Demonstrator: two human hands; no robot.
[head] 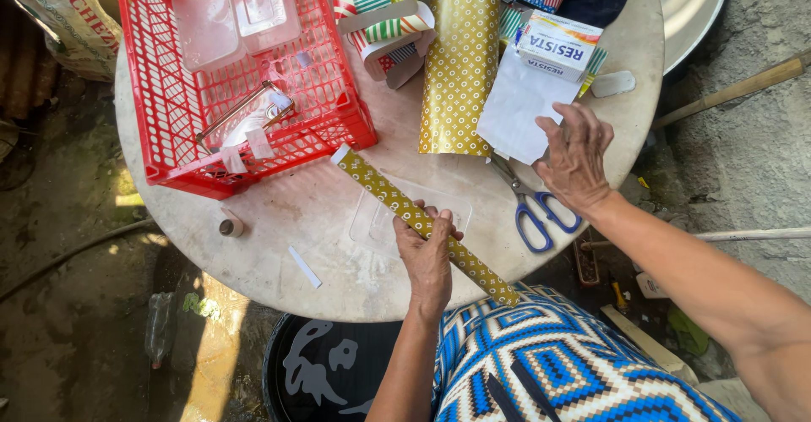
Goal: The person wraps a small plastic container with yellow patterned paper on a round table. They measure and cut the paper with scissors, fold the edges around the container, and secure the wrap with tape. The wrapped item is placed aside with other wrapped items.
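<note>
Fingers of the left hand [427,257] are curled down onto a long narrow strip of gold patterned paper [422,222], pinning its middle against a clear plastic lid [380,219] that lies flat on the round worktop [279,245]. The strip runs diagonally, one end hanging past the near edge of the worktop above the blue patterned lap, the other touching the corner of the red plastic crate [236,76]. It looks thin, light and floppy, likely to crease or slide on the smooth plastic, so a flat press at the middle or a pinch near an end would suit it best.

Fingers of the right hand [574,156] are spread apart and bent, hovering just above the handles of the blue-handled scissors [532,206] and the edge of a white sheet [517,105], gripping nothing that can be seen. That hand is well apart from the strip.

Farther off, a roll of the same gold paper [460,67] lies beside the crate, with a small white box [557,43] resting near its right side. Striped and patterned rolls [380,0] crowd the far rim. Inside the crate lie clear plastic containers [236,12].
</note>
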